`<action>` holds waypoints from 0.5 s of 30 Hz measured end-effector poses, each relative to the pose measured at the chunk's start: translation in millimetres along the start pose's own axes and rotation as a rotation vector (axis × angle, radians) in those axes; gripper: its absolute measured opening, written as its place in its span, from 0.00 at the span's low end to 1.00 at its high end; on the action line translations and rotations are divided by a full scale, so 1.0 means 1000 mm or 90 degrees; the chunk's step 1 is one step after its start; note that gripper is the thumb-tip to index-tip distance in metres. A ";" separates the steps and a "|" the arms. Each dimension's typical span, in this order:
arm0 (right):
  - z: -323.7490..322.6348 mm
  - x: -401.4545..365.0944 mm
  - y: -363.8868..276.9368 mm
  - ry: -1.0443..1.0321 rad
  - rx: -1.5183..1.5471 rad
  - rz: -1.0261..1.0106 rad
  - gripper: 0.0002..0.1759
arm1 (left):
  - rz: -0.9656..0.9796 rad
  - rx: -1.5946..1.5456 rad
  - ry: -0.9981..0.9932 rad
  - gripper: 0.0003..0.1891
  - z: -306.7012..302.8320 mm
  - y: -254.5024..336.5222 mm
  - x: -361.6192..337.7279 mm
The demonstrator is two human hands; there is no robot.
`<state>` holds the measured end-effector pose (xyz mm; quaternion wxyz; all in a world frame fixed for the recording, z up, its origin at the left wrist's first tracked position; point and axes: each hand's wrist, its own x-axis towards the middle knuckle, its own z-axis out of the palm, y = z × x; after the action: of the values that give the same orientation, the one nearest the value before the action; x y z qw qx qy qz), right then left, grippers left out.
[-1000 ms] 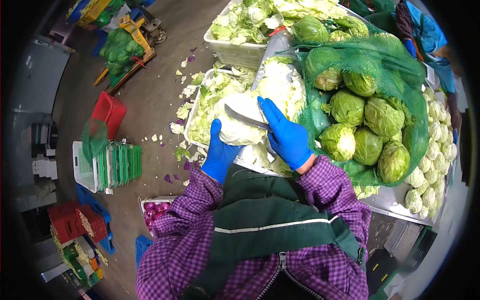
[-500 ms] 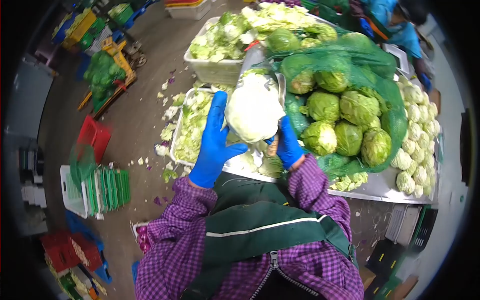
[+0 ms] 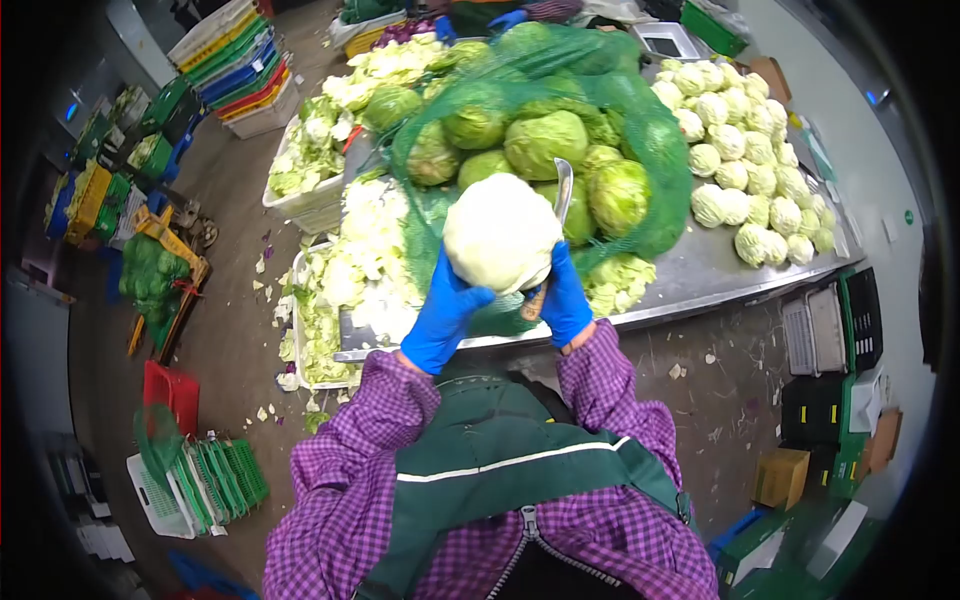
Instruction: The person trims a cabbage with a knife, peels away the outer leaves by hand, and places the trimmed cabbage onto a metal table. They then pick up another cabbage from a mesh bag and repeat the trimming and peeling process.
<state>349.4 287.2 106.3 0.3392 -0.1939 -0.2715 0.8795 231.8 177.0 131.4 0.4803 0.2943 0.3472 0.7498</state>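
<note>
A pale, trimmed cabbage (image 3: 500,230) is held up in front of me, over the near edge of the steel table. My left hand (image 3: 440,315), in a blue glove, grips its lower left side, thumb across the bottom. On the other side my right hand (image 3: 567,303), also gloved, presses against the cabbage and holds a knife (image 3: 564,190). The blade points up and away past the cabbage; the wooden handle shows below. Behind lie several green cabbages (image 3: 547,143) in an open green net bag (image 3: 662,175).
Loose leaves (image 3: 370,255) cover the table's left part, beside a leaf-filled white bin (image 3: 308,200). Pale trimmed cabbages (image 3: 730,140) are piled on the right of the steel table (image 3: 690,265). Another person's gloved hand (image 3: 508,20) shows at the far side.
My view has turned right. The cabbage has moved from above the leaf trimmings towards the net bag. My left fingers, spread beside it before, now grip it; the knife blade has come into view.
</note>
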 end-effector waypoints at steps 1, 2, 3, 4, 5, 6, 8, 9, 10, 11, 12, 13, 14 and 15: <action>-0.009 -0.019 -0.035 -0.100 -0.319 -0.085 0.43 | -0.034 -0.055 0.049 0.56 0.017 -0.010 0.000; 0.002 -0.038 -0.061 -0.088 -0.388 -0.164 0.42 | -0.033 -0.103 0.056 0.55 0.034 -0.015 -0.001; 0.012 -0.056 -0.086 -0.071 -0.453 -0.248 0.42 | -0.035 -0.100 0.045 0.55 0.043 -0.023 0.004; 0.011 -0.073 -0.103 -0.061 -0.464 -0.249 0.45 | 0.004 -0.026 0.023 0.55 0.052 -0.030 0.007; 0.011 -0.084 -0.110 -0.063 -0.553 -0.348 0.47 | 0.043 0.045 0.002 0.56 0.063 -0.040 0.008; 0.001 -0.088 -0.113 -0.091 -0.557 -0.388 0.46 | 0.081 0.104 -0.007 0.58 0.075 -0.050 0.009; -0.017 -0.100 -0.129 -0.076 -0.663 -0.467 0.41 | 0.090 0.118 -0.030 0.59 0.104 -0.068 0.010; -0.026 -0.108 -0.138 -0.061 -0.666 -0.472 0.41 | 0.109 0.134 -0.043 0.60 0.119 -0.077 0.011; -0.036 -0.115 -0.148 -0.044 -0.689 -0.494 0.36 | 0.102 0.139 -0.050 0.61 0.132 -0.083 0.011; -0.044 -0.124 -0.158 -0.027 -0.713 -0.516 0.32 | 0.096 0.134 -0.062 0.61 0.143 -0.092 0.012; -0.047 -0.133 -0.165 0.032 -0.602 -0.500 0.25 | 0.117 0.171 -0.087 0.61 0.151 -0.099 0.014; -0.057 -0.139 -0.176 0.046 -0.605 -0.508 0.25 | 0.139 0.206 -0.112 0.62 0.160 -0.106 0.016; -0.068 -0.145 -0.188 0.090 -0.556 -0.461 0.21 | 0.128 0.227 -0.120 0.63 0.169 -0.113 0.019; -0.077 -0.152 -0.196 0.132 -0.504 -0.413 0.18 | 0.120 0.224 -0.132 0.63 0.179 -0.120 0.020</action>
<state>591.9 329.3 189.6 0.5203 -0.2993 -0.5944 0.5351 424.6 273.7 142.0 0.3825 0.4802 0.3921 0.6850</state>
